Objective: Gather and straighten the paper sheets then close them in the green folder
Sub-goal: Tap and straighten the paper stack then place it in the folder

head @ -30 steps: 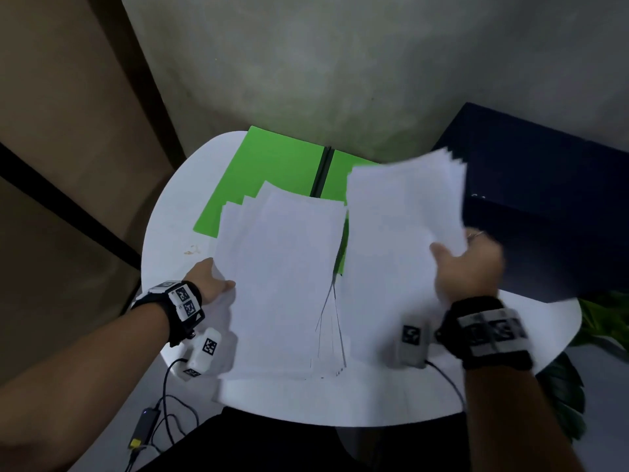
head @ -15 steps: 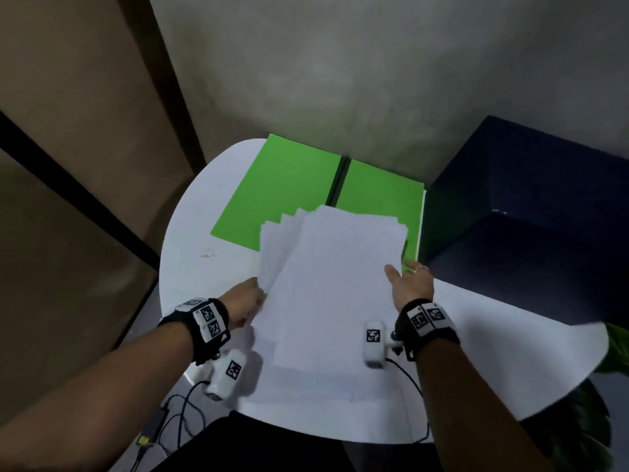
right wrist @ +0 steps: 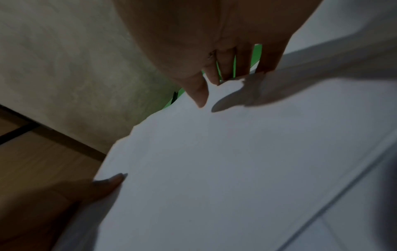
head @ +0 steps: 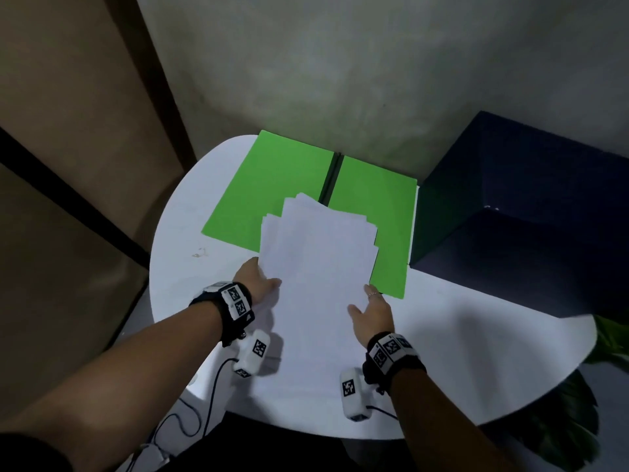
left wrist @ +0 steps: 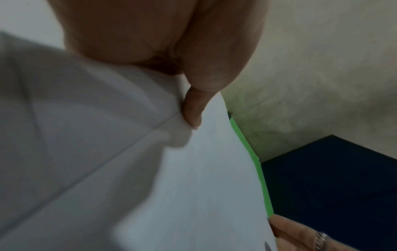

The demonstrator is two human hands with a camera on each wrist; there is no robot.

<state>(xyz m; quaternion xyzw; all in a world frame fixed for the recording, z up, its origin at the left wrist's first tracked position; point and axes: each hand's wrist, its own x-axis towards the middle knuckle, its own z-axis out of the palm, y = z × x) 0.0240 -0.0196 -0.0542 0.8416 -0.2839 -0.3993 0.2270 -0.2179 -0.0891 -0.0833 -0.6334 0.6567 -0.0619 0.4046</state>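
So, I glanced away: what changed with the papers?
The right hand laid its lifted batch leftward onto the other pile and let go; the paper sheets now form one fanned stack, the left hand holding its left edge. The green folder stayed open on the table.

White round surface (head: 459,352) set against a grey wall (head: 340,80). Dark blue box (head: 527,233) stands at its far right edge. Small brownish mark (head: 199,252) near the left edge. Green plant leaves (head: 609,338) beyond the right edge. Cables (head: 208,400) hang below the near edge.
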